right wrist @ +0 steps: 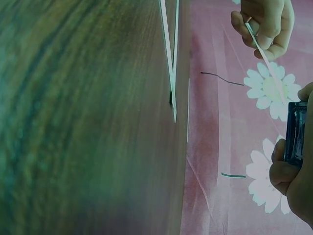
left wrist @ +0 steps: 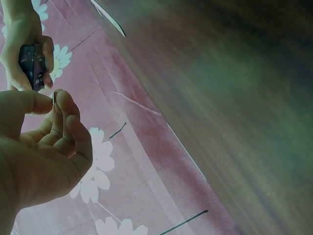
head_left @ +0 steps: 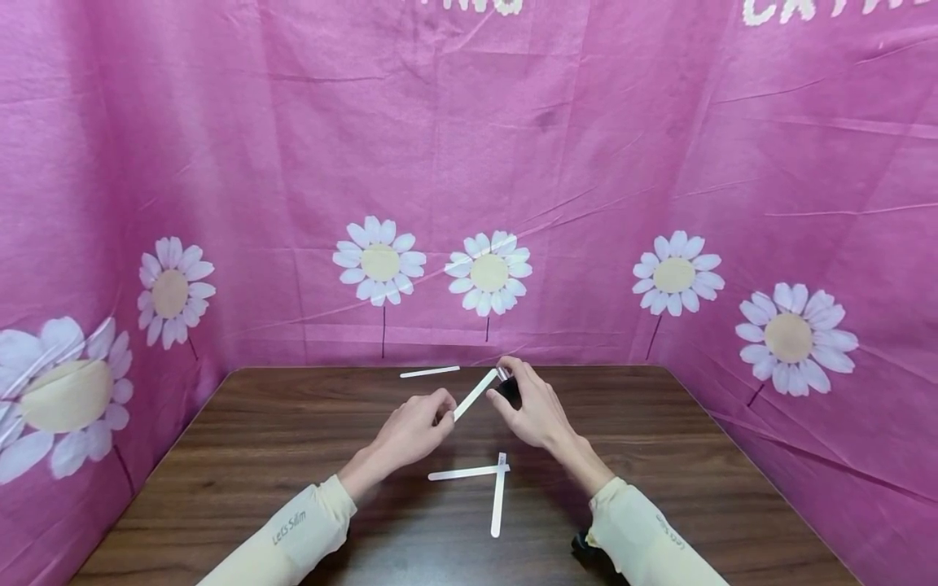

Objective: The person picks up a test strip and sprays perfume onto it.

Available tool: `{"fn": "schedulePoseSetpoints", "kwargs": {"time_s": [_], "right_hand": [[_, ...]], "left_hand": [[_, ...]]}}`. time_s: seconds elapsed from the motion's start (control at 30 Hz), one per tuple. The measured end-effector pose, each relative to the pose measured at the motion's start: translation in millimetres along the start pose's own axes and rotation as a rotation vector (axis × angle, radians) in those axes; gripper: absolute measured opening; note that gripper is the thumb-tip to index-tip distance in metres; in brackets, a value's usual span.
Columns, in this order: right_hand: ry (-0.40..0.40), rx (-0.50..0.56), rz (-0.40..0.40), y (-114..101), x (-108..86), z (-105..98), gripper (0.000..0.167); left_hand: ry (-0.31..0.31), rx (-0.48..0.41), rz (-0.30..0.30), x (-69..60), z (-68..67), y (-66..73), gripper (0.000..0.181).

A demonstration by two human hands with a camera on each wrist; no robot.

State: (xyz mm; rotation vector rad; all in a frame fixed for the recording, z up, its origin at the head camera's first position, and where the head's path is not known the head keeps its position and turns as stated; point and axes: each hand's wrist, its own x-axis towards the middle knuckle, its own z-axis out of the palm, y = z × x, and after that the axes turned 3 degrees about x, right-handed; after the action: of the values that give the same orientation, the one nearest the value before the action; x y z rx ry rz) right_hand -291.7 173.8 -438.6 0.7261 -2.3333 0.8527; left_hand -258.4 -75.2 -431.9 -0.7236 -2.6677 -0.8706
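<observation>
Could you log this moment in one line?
left hand: pinches white strip | right hand: holds dark glass bottle near strip's tip | table: two crossed strips, one separate strip

Bright head view, dim wrist views; blurred woodgrain

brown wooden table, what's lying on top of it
A single flat white stick lies near the far edge; two crossed flat white sticks lie nearer. Whatever the bare left hand and bare right hand cover cannot be seen.

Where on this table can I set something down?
The table is bare from the left hand to the left edge, and from the right hand to the right edge. It's crowded between the hands: held strip, dark container; nearer, two crossed strips.
</observation>
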Motion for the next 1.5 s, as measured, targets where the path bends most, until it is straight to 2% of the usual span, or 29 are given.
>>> {"fn": "schedulePoseSetpoints", "kwargs": {"time_s": [0.3,0.57,0.7,0.87,1.0,1.23,1.5], "right_hand": [[-0.024,0.005,0.009,1,-0.2,-1,0.052],[-0.015,-0.01,-0.003,3,3.9,-4,0.055],[-0.021,0.002,0.011,2,3.6,-3,0.056],[-0.04,0.006,0.045,2,-4.4,3,0.052],[-0.044,0.0,0.056,2,-7.9,4,0.05],[-0.032,-0.015,0.044,5,-3.3,0,0.05],[-0.038,-0.039,0.03,8,2.3,-5,0.052]], "left_hand": [[-0.004,-0.001,0.002,1.6,2.0,-2.8,0.006],[0.01,0.012,0.017,11.5,-3.1,-5.7,0.005],[0.024,0.021,0.007,15.9,-7.1,-10.2,0.006],[0.009,0.027,0.002,19.6,-10.2,-18.6,0.006],[-0.007,0.078,0.022,29.3,-14.0,-27.2,0.006],[-0.034,0.158,0.069,56.1,-26.2,-39.3,0.009],[-0.099,0.202,0.062,77.5,-31.2,-49.8,0.007]]}}
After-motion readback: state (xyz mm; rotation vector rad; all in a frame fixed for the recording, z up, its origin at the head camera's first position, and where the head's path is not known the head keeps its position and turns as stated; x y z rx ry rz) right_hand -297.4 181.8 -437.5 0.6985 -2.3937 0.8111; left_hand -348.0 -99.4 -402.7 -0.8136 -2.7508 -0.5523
